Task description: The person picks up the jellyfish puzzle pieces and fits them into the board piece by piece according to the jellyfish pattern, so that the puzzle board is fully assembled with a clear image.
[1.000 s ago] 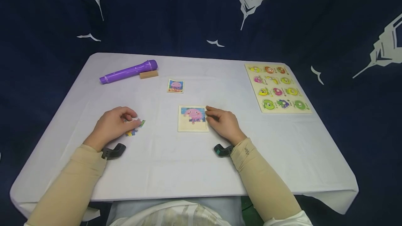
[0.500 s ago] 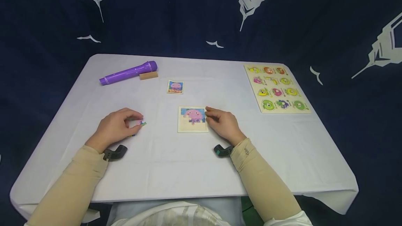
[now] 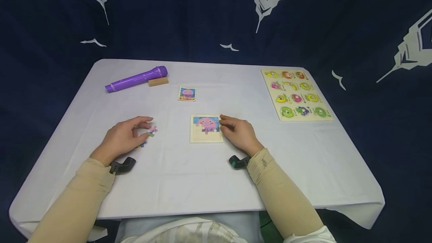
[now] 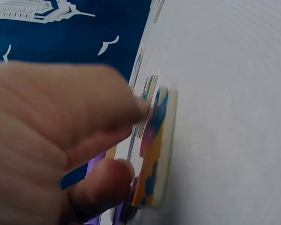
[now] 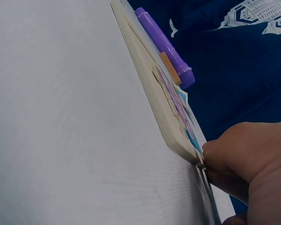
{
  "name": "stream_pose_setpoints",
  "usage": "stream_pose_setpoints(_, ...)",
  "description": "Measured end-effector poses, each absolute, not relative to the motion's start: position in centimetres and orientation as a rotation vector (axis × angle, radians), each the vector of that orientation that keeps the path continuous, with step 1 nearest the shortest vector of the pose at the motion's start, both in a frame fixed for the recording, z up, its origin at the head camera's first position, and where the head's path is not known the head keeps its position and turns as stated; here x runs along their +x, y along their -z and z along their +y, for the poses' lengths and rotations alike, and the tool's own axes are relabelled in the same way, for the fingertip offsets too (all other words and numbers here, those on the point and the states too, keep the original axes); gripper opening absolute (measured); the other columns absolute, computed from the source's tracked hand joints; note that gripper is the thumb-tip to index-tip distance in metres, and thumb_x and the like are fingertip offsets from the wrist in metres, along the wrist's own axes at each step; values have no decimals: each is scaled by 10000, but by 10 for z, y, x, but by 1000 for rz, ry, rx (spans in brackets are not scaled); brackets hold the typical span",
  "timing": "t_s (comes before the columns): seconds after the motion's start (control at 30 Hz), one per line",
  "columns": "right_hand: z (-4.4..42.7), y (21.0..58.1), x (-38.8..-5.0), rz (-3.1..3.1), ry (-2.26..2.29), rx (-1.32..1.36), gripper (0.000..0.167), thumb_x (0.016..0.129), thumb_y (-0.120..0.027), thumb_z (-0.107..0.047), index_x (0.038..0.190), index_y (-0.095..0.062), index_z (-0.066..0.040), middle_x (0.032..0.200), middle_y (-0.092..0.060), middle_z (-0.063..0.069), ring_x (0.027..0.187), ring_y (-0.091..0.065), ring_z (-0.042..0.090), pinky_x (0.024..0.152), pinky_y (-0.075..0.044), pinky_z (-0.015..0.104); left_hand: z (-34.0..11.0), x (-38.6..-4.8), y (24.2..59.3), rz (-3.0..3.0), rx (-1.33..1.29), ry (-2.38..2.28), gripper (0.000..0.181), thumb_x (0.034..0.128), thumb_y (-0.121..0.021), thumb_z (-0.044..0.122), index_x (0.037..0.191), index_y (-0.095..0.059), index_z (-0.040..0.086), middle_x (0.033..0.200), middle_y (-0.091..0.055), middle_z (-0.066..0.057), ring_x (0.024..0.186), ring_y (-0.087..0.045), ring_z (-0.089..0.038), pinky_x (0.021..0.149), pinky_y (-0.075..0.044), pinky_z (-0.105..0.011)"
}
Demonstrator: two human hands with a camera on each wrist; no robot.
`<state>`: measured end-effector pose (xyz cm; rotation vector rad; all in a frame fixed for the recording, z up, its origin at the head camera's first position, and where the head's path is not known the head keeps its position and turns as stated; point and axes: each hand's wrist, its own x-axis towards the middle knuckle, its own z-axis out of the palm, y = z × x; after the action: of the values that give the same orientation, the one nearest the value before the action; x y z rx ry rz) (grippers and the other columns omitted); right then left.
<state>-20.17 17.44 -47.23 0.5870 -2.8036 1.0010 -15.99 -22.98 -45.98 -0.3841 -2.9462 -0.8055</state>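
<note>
1. Head view: the board (image 3: pixel 206 138) lies flat on the table (image 3: pixel 182 186), its upper part filled with a pink figure, its lower part bare. The right hand (image 3: pixel 240 132) touches the board's right edge with bent fingers, probably to steady it; whether they pinch or merely press, I cannot tell. Left of the board, the left hand (image 3: pixel 124 136) arches over loose pieces (image 3: pixel 153 129), thumb and fingers apart. Behind the board lies a card (image 3: pixel 187 93) showing a similar figure, perhaps set there to be looked at. Farther behind and left are a purple mic (image 3: pixel 136 79) and a block (image 3: pixel 158 81), which may keep the mic from rolling. The fruit sheet (image 3: pixel 297 95) lies behind and right of the board, seemingly out of the way.

2. Left wrist view: a gap parts thumb from fingers. An orange-and-blue piece (image 4: pixel 155 154) lies picture side up by the fingertips; contact is unclear.

3. Right wrist view: a fingertip meets the board's corner. The board's raised rim likely stops the fitted picture from sliding.
</note>
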Motion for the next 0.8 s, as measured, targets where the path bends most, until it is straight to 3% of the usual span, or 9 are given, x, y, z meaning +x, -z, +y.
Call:
stream_pose_setpoints(0.23,174,471,-201,-2810,-1011,583,280,981,-675,-238,1218,-759,-112,1377,-673,0,1298,-625,234,1094,-470,444,-229,-161,462,-2939,-346,721,604,834,-842,446,1339,-641,183,1041,-691,20,757,-513,-157,612,-399,-307)
stream_pose_setpoints(0.5,173,472,-202,-2812,-1003,580,287,982,-670,-247,1221,-758,-114,1380,-671,-4,1303,-621,235,1098,-465,447,-225,-161,463,-2910,-368,730,499,870,-791,247,1339,-640,173,1072,-749,-13,698,-512,-152,559,-383,-296)
stream_pose_setpoints(0.63,173,471,-201,-2814,-1007,574,286,985,-668,-252,1220,-758,-117,1382,-670,-8,1304,-620,233,1096,-467,446,-225,-161,462,-2916,-334,702,512,868,-792,293,1339,-643,160,1105,-724,-28,768,-572,-184,595,-427,-325)
stream_pose_setpoints(0.8,174,471,-200,-2811,-1009,575,285,985,-668,-252,1218,-759,-116,1379,-671,-9,1302,-621,229,1091,-471,447,-226,-160,461,-2929,-187,650,418,855,-806,438,1151,-734,151,1017,-673,-41,895,-612,-229,675,-457,-368)
